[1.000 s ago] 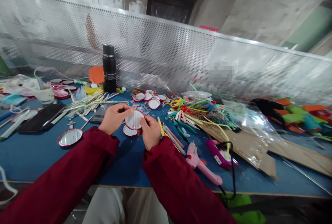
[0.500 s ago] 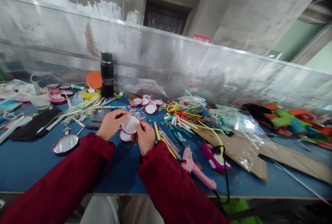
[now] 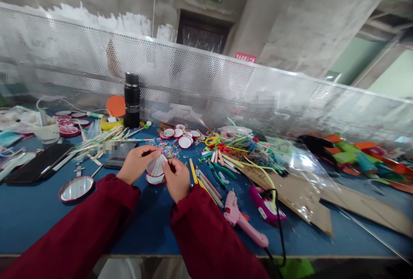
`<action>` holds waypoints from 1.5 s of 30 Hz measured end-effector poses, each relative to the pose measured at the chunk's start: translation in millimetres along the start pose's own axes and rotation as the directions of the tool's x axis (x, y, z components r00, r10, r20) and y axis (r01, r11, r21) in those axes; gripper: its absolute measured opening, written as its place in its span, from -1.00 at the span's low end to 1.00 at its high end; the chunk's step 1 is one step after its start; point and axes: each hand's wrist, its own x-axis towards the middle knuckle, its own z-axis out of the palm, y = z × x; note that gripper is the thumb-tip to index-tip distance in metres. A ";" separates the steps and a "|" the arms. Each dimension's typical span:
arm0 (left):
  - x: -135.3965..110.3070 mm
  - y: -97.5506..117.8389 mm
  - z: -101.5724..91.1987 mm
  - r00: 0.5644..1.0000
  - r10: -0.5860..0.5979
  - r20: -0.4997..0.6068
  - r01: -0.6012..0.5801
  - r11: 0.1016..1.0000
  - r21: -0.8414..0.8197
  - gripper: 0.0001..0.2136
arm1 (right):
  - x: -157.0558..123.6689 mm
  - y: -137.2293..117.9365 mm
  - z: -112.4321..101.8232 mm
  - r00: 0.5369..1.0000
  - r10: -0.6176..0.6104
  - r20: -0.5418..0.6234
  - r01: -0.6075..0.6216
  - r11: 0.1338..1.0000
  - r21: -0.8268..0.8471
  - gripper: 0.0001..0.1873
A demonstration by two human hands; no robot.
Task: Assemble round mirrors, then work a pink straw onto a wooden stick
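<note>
A small round mirror [image 3: 156, 166] with a thin red rim is tilted up between my two hands, pale streaks showing across its face. The fingers of my left hand [image 3: 137, 163] pinch its upper left edge. At its right edge, my right hand [image 3: 176, 178] grips with thumb and fingers. Just beneath, a second red-rimmed mirror [image 3: 155, 179] lies on the blue table, partly covered by the held one. A larger round mirror [image 3: 76, 189] rests beyond my left sleeve. Several small red-rimmed discs [image 3: 185, 141] are heaped behind my hands, beside scattered colourful bits [image 3: 171, 149].
Pens [image 3: 208, 184], pliers [image 3: 217, 175] and a pink glue gun [image 3: 241, 221] lie to the right, near a purple device [image 3: 266, 206] and cardboard [image 3: 300, 195]. A black bottle [image 3: 132, 102] stands at the back. Leftward are a phone [image 3: 40, 162] and thin sticks [image 3: 97, 143].
The view has tilted up slightly, so the scene sits lower. The held mirror has turned to a steeper angle, and my right fingers have shifted on its edge.
</note>
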 end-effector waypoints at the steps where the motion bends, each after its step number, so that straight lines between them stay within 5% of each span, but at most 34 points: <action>1: -0.1 -0.1 0.0 1.000 0.001 0.013 -0.001 1.000 0.016 -0.74 | 0.1 0.5 -0.7 0.999 -0.041 -0.021 0.040 0.998 -0.044 -0.73; 19: 2.8 -4.5 -1.2 0.992 0.073 0.104 -0.079 0.995 0.057 -0.76 | 4.2 12.0 1.7 0.999 0.009 0.040 -0.012 0.998 0.066 -0.90; 34: 0.4 -3.7 1.0 0.992 -0.112 0.060 0.121 0.978 -0.172 -0.54 | 2.0 -0.5 0.6 0.998 0.061 0.022 -0.064 0.979 0.193 -0.84; 45: 0.6 -3.5 0.4 1.000 0.029 0.011 -0.027 0.991 -0.134 -0.62 | 4.7 6.3 0.6 0.998 -0.042 -0.049 0.050 0.986 0.158 -0.82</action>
